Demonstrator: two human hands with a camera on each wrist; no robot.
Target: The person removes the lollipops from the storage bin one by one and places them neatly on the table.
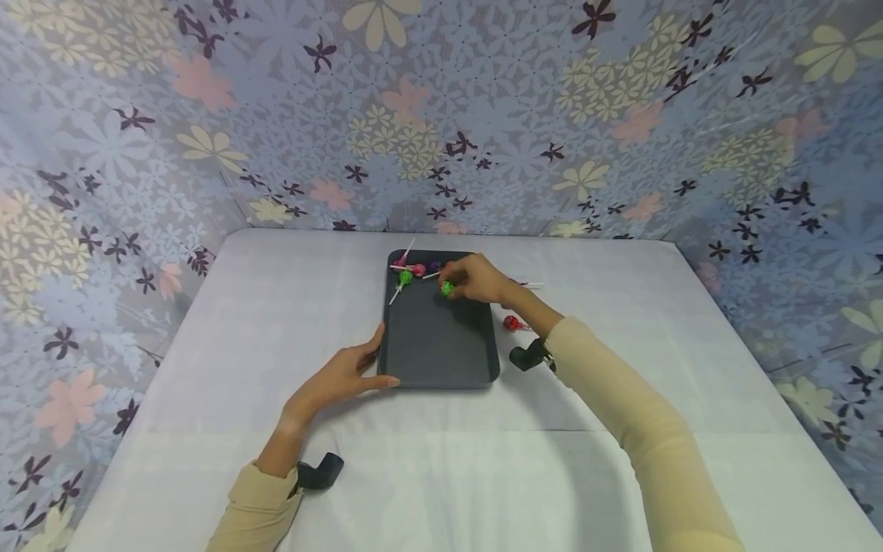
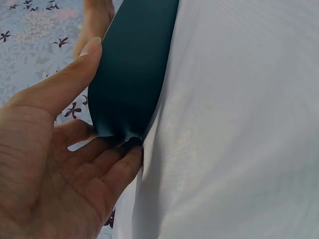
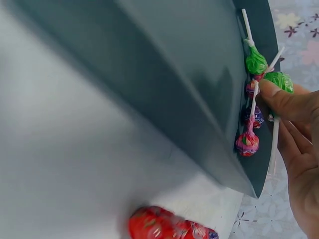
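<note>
A dark grey tray (image 1: 439, 382) lies on the white cloth. At its near left corner my left hand (image 1: 338, 374) holds it, thumb on the near rim and fingers along the left side. The left wrist view shows those fingers (image 2: 122, 162) curled at the tray's edge. Over the tray's far right part, my right hand (image 1: 479, 277) pinches a green-wrapped lollipop (image 3: 280, 80); its white stick points down past the fingers in the right wrist view. Several lollipops lie along the far end, among them a green one (image 1: 405, 277) and a pink one (image 1: 418, 270).
Right of the tray, a red lollipop (image 1: 512, 323) lies on the cloth. White sticks (image 1: 533, 285) show beyond my right wrist. Flowered fabric (image 1: 441, 115) stands behind the white-covered table (image 1: 228, 322) and at both its sides.
</note>
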